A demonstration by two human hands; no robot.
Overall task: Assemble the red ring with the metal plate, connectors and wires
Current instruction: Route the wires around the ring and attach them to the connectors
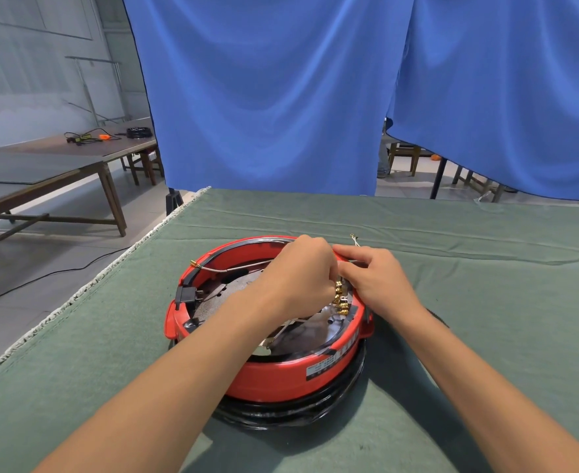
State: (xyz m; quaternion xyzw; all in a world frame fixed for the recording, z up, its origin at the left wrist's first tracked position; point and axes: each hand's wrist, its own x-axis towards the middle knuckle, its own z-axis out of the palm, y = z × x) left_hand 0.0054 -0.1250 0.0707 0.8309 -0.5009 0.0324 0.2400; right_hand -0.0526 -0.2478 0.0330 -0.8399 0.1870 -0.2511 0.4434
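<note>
The red ring (274, 380) stands on a black base on the green cloth, with the metal plate (233, 288) lying inside it. Gold connectors (341, 300) sit at the ring's right inner rim. A white wire (226, 268) with a gold end runs across the far left of the ring. Over the right rim, my left hand (301, 271) curls its fingers down at the connectors. My right hand (373, 278) pinches something at the same spot on the rim. What each hand holds is hidden by the fingers. Another wire end (354, 238) pokes out beyond the hands.
The table is covered with a green cloth (486, 302), its left edge fringed in white. A blue curtain (281, 97) hangs close behind the table. Wooden tables (59, 158) with tools stand far left. A black clip (185, 295) sits on the ring's left rim.
</note>
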